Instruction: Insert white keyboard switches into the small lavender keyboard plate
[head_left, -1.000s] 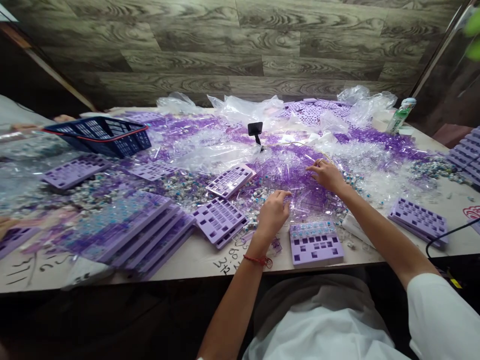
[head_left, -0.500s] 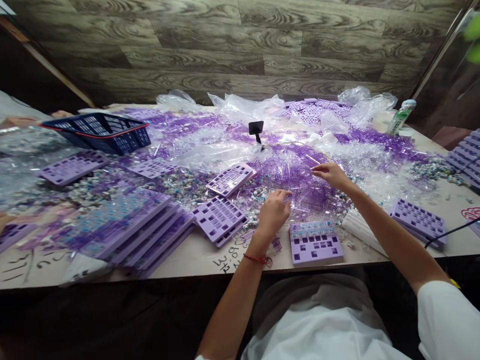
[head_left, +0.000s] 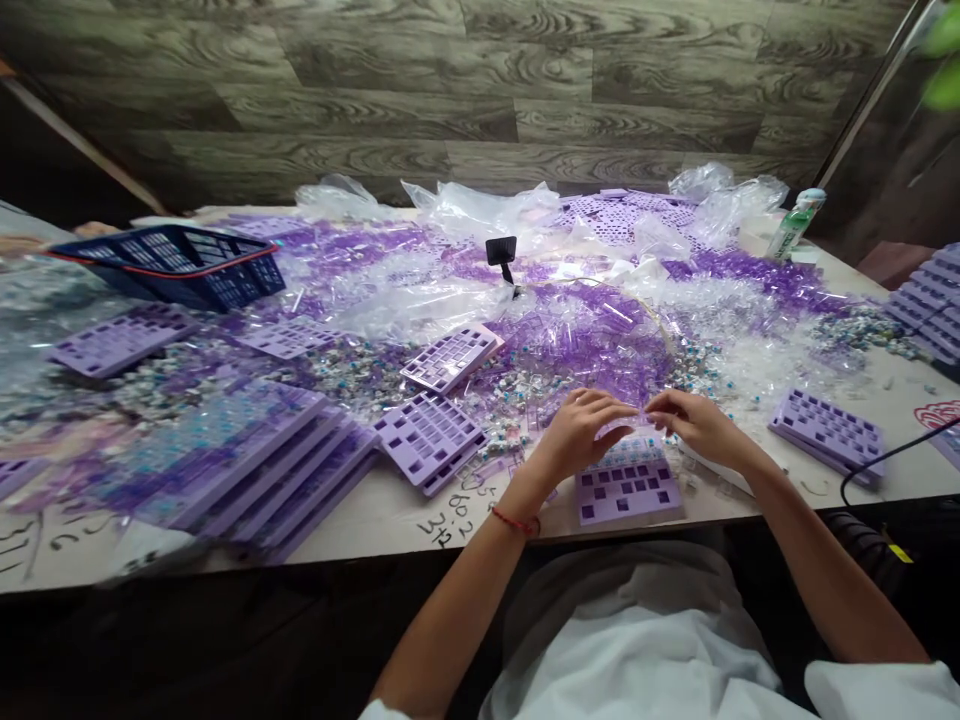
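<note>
My left hand (head_left: 581, 435), a red string bracelet at its wrist, is above the upper left of a purple keypad-like case (head_left: 626, 495). Its fingers reach to the right in a loose pinch, with the thumb below. My right hand (head_left: 696, 428) comes in from the right, thumb and fingertips pinched together. The fingertips of both hands nearly meet above the case's back edge; whatever small piece they hold is too small to make out. The case lies flat near the table edge, with square openings in front and clear pieces with blue dots along its back rows, partly hidden by my hands.
Stacked purple cases (head_left: 255, 470) stand to the left, with more purple cases (head_left: 431, 440) nearer the middle. Loose purple and clear plastic parts (head_left: 577, 340) cover the table. A blue basket (head_left: 180, 265), a small black stand (head_left: 501, 252) and a green bottle (head_left: 796, 225) stand farther back.
My right hand has come back from the purple pile, towards me, to the case. My left hand has moved right, so the fingertips now nearly meet above the case.
</note>
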